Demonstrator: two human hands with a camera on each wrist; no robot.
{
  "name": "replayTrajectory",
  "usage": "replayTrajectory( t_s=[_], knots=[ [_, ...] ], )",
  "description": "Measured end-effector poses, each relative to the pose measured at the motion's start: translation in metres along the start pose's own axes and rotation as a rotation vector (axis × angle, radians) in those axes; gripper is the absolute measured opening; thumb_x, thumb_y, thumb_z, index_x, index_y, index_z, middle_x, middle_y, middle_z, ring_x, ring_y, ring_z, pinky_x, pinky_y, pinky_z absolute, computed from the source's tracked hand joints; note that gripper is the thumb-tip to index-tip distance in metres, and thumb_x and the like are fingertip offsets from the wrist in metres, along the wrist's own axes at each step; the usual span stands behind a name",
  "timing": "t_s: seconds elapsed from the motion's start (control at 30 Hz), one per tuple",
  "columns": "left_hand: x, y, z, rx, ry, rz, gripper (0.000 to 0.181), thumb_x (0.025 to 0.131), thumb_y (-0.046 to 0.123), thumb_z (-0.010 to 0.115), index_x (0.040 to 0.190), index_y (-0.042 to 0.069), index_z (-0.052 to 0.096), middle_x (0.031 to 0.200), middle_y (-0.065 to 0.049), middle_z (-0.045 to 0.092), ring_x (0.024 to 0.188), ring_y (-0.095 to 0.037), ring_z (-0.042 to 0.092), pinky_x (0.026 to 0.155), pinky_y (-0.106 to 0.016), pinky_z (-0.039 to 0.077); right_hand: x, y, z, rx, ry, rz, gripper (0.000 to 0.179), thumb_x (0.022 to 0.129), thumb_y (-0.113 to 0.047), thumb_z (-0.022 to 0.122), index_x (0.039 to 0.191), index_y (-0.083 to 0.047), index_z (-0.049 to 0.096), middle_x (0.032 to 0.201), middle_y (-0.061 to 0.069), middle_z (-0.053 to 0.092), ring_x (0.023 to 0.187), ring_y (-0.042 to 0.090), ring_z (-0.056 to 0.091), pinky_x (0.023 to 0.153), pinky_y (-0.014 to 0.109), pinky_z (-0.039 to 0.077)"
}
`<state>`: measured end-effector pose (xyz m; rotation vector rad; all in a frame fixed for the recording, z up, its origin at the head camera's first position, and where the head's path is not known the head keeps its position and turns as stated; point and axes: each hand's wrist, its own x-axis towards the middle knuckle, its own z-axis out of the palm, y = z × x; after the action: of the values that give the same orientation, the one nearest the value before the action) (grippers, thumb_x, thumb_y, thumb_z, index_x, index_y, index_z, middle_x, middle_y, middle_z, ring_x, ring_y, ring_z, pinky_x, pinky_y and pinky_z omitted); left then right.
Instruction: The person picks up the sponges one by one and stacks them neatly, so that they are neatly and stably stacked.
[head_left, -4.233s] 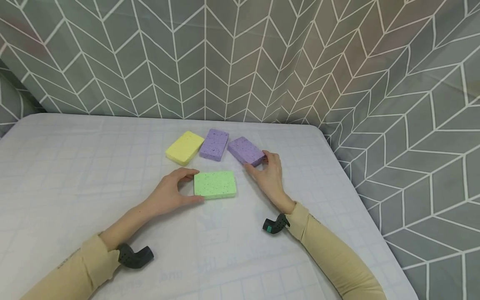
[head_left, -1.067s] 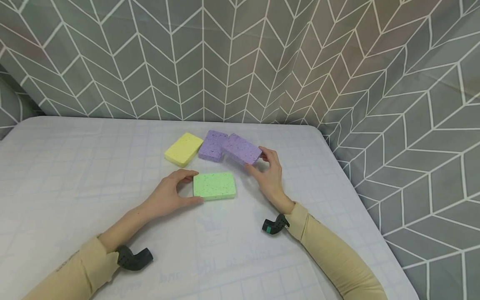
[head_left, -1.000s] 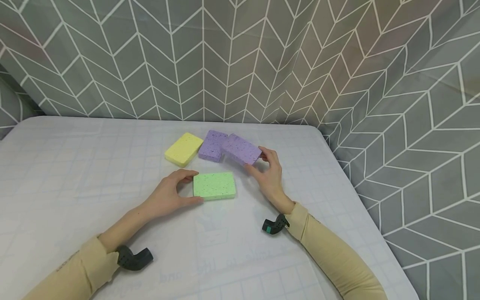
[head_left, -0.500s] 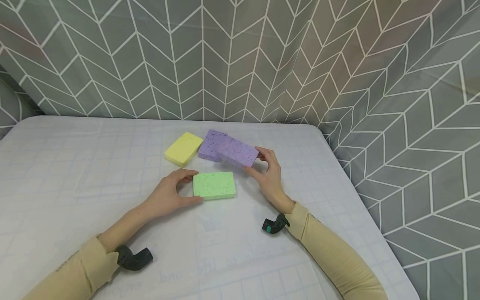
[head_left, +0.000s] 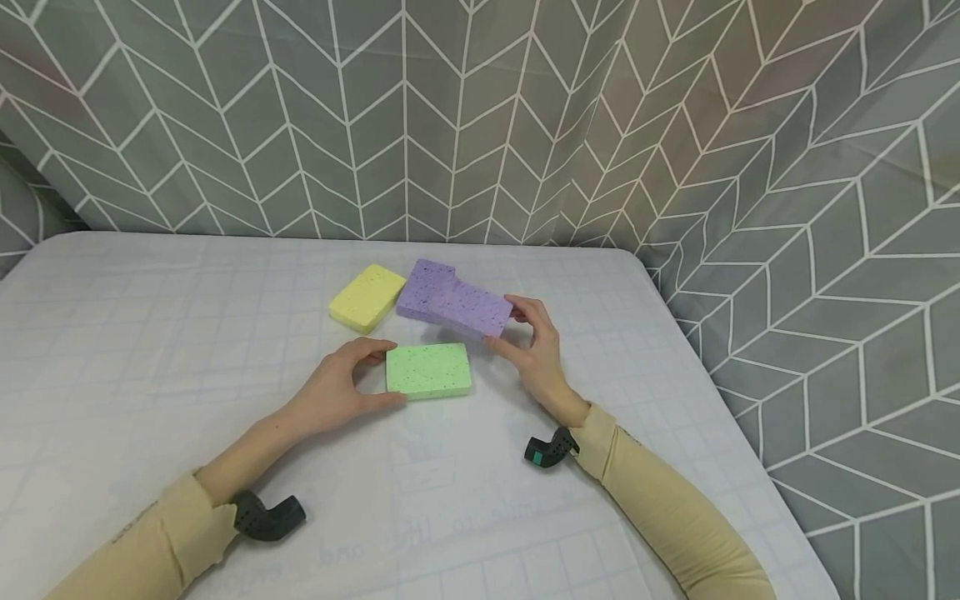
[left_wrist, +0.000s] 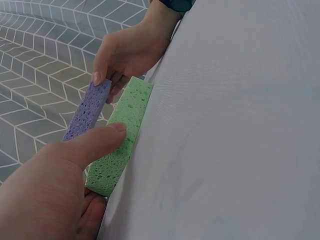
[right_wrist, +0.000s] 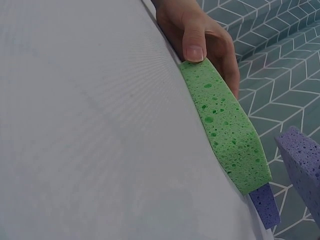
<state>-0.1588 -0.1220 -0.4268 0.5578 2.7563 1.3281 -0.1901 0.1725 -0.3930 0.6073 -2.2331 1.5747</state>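
Observation:
My left hand [head_left: 341,387] pinches the left end of a green sponge [head_left: 429,371], which lies flat on the table; in the left wrist view its thumb presses along the near side. Between thumb and fingers of my right hand [head_left: 536,354] is a purple sponge [head_left: 476,308], held by its right end. That sponge is raised off the table, and from the head view its far end overlaps a second purple sponge [head_left: 425,282] lying behind. The right wrist view shows the held purple sponge [right_wrist: 302,160] at the right edge, apart from the green sponge [right_wrist: 225,127].
A yellow sponge [head_left: 367,297] lies at the left of the purple ones. White cloth with a faint grid covers the table [head_left: 187,333]. Behind and to the right hangs a grey curtain [head_left: 375,117] with white chevron lines. Each wrist carries a black camera mount [head_left: 270,517].
The right hand has lifted its purple sponge from the table and shifted it left, over the edge of the other purple sponge. The left hand and green sponge have stayed in place.

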Motion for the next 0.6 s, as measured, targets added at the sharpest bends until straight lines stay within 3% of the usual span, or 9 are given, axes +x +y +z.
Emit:
replayTrajectory(
  t_s=[0.6],
  knots=[
    [-0.0004, -0.0013, 0.0012, -0.012, -0.006, -0.011, 0.076, 0.074, 0.039, 0.088, 0.137, 0.010, 0.056, 0.132, -0.007, 0.060, 0.118, -0.026, 0.060, 0.103, -0.046, 0.050, -0.0010, 0.0000, -0.0007, 0.038, -0.078, 0.028, 0.061, 0.076, -0.002, 0.076, 0.132, 0.011, 0.054, 0.122, 0.028, 0.056, 0.111, 0.045, 0.049, 0.101, 0.062, 0.038]
  ],
)
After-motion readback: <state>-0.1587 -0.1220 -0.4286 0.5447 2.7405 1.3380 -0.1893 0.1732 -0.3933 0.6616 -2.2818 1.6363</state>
